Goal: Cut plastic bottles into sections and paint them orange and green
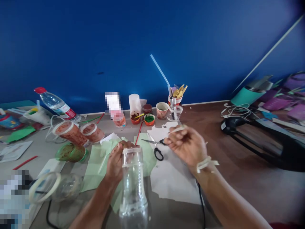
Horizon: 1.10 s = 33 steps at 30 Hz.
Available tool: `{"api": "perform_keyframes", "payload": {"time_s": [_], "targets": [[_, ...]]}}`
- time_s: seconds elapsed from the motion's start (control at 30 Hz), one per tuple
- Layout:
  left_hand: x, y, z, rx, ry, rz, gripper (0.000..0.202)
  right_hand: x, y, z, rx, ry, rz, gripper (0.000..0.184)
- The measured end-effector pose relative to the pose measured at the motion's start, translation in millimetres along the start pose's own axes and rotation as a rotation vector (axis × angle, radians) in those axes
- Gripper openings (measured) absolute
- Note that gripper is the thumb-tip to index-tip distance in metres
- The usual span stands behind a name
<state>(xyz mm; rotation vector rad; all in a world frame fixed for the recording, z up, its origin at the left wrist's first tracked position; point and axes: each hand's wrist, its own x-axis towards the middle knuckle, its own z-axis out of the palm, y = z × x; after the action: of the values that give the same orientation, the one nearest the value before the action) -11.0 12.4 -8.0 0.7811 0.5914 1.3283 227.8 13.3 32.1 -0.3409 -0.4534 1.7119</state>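
Note:
My left hand (115,163) is closed on the far end of a clear plastic bottle (133,187), which stretches toward me and runs out of the bottom of the view. My right hand (188,144) is raised with curled fingers around a thin whitish strip (178,129); motion blurs it. Pale tape-like strips (205,163) circle the right wrist. Black-handled scissors (158,154) lie between the hands, on white paper (173,183). Pale green paper (95,162) lies beneath and left of the left hand.
Paint cups (149,119) stand along the blue wall, near a cup of wooden utensils (177,95). A red-capped water bottle (58,105), brown-stained containers (71,132) and a clear round container (68,187) are at left. A black framed object (252,143) and a teal tumbler (247,95) lie at right.

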Motion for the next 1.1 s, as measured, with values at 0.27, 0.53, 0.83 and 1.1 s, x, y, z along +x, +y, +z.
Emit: {"api": "perform_keyframes", "payload": {"time_s": [0.27, 0.53, 0.83, 1.1], "targets": [[-14, -11, 6.0, 0.285, -0.228, -0.010, 0.039, -4, 41, 1, -0.348, -0.154, 0.161, 0.024], [-14, -14, 1.8, 0.524, -0.362, -0.062, 0.044, -3, 48, -5, -0.487, -0.135, 0.218, 0.032], [-20, -13, -0.8, 0.452, -0.220, -0.113, 0.034, -2, 56, -5, -0.590, 0.051, 0.167, 0.038], [-17, -11, 3.1, 0.561, -0.151, -0.162, 0.042, -3, 63, -6, -0.643, 0.026, 0.133, 0.029]]}}
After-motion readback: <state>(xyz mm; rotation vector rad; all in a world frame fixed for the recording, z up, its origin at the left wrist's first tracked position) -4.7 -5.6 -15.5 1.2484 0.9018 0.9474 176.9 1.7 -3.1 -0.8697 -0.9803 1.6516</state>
